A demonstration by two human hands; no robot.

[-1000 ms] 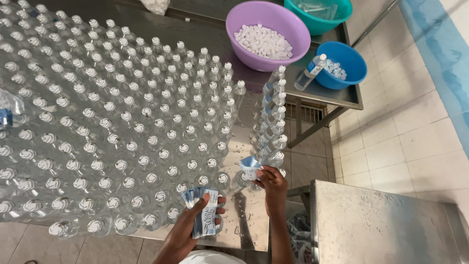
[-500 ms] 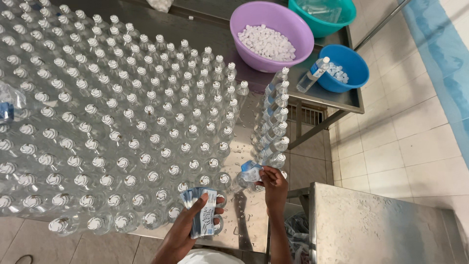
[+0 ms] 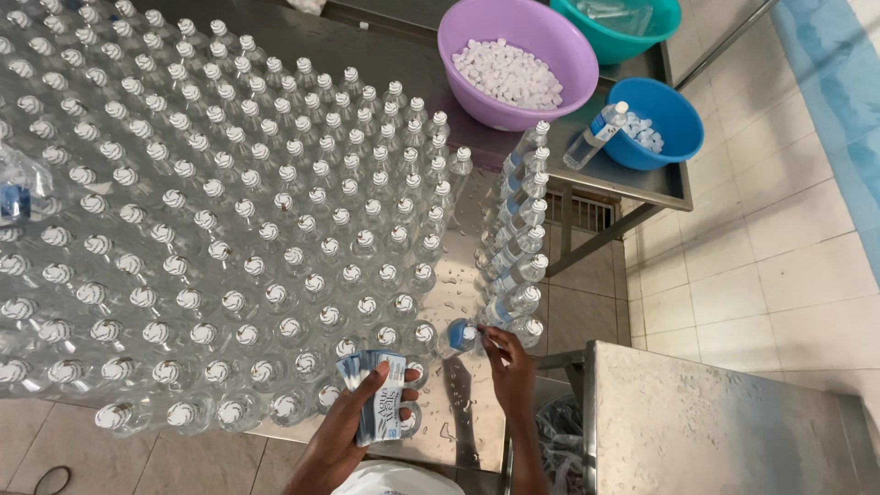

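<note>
Clearly the left hand (image 3: 362, 417) keeps a fanned stack of blue-and-white labels (image 3: 374, 394) pinched between thumb and fingers, low by the near edge of the steel desk (image 3: 463, 431), so that the next one is within easy reach. The right hand (image 3: 511, 367) has its grip closed on a small capped bottle (image 3: 463, 335) with a blue label already around it, held just off the end of a short row of labelled bottles (image 3: 518, 234); this row stands apart from the big block of plain capped bottles (image 3: 229, 220), which keeps the two kinds separate. Compared with half a second ago, the bottle sits slightly lower and nearer that row, while the labels have barely moved.
</note>
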